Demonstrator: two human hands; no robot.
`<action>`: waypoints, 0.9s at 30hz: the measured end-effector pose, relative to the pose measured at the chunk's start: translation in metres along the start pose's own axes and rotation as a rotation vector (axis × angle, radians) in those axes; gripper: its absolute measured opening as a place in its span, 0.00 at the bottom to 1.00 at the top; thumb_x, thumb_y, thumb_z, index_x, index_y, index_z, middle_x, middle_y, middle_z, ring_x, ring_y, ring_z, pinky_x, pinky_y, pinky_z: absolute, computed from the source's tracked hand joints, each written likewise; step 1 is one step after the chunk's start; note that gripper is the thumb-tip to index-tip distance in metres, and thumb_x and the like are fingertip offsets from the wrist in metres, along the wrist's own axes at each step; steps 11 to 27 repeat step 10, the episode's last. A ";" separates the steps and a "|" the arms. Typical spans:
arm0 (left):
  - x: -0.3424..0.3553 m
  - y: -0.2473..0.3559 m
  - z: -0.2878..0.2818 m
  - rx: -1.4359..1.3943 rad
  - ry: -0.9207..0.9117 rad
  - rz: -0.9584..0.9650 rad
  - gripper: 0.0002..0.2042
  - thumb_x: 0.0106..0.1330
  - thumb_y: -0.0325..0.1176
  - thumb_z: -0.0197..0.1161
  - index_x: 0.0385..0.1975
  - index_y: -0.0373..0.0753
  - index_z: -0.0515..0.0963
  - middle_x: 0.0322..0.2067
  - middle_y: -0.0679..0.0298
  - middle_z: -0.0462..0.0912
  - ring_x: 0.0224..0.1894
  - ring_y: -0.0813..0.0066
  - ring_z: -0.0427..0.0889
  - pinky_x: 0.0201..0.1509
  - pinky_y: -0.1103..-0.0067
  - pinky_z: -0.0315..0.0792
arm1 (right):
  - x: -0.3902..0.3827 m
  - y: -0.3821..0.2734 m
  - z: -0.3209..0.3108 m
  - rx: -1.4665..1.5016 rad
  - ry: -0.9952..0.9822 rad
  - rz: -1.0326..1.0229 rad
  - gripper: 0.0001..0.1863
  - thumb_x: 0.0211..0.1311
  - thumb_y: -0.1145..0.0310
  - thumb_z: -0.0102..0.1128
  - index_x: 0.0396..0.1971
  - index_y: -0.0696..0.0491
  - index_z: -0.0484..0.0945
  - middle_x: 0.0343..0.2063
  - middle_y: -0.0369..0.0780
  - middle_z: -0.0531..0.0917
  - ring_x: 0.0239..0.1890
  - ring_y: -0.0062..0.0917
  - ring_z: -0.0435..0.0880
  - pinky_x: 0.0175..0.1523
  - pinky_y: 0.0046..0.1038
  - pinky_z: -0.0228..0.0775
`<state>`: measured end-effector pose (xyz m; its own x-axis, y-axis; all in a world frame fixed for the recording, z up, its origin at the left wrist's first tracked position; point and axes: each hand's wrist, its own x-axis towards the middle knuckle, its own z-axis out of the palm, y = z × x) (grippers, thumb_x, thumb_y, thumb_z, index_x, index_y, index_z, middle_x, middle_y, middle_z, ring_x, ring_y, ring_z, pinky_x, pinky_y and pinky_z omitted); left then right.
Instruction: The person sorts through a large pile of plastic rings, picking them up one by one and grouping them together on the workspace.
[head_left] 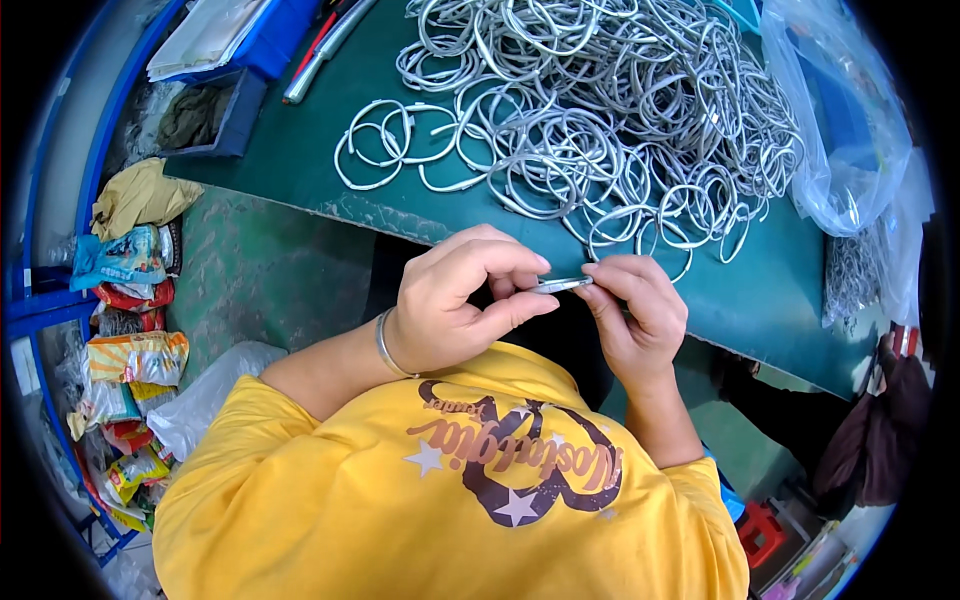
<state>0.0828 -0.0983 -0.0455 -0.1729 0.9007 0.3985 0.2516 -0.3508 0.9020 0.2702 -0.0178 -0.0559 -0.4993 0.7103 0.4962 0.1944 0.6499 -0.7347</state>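
Observation:
Between my hands, just off the table's near edge, is a thin silvery-grey piece (562, 285), seen nearly edge-on. It resembles the rings on the table, but most of it is hidden by fingers. My left hand (465, 295) closes thumb and fingers on one end, a metal bangle round the wrist. The other end sits in a pinch of my right hand (632, 305), thumb against forefinger. Beyond both hands lies a big tangled heap of grey rings (540, 150), apparently of tubing or cable, with a few loose rings at its left side.
The green table (290, 165) has a worn near edge. Blue bins (240, 105) stand at far left. Clear plastic bags (850, 190) hang at the right, by a bundle of thin grey pieces (853, 275). Colourful packets (135, 355) fill a blue rack at left. Another person's dark-clothed leg (790, 405) shows at right.

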 end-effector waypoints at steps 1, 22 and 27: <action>0.004 0.004 -0.001 0.076 -0.021 0.047 0.12 0.49 0.21 0.72 0.34 0.33 0.80 0.28 0.61 0.79 0.24 0.79 0.76 0.27 0.85 0.70 | 0.001 0.001 0.000 0.005 -0.011 -0.007 0.11 0.43 0.81 0.70 0.30 0.59 0.82 0.27 0.41 0.81 0.26 0.28 0.80 0.30 0.24 0.71; 0.001 -0.004 -0.004 0.123 -0.073 0.045 0.15 0.53 0.22 0.71 0.41 0.34 0.79 0.32 0.59 0.82 0.29 0.71 0.80 0.32 0.84 0.72 | -0.002 -0.007 -0.002 0.079 0.053 0.061 0.09 0.46 0.80 0.70 0.31 0.58 0.81 0.28 0.41 0.82 0.27 0.27 0.80 0.31 0.25 0.71; 0.001 -0.004 -0.004 0.123 -0.073 0.045 0.15 0.53 0.22 0.71 0.41 0.34 0.79 0.32 0.59 0.82 0.29 0.71 0.80 0.32 0.84 0.72 | -0.002 -0.007 -0.002 0.079 0.053 0.061 0.09 0.46 0.80 0.70 0.31 0.58 0.81 0.28 0.41 0.82 0.27 0.27 0.80 0.31 0.25 0.71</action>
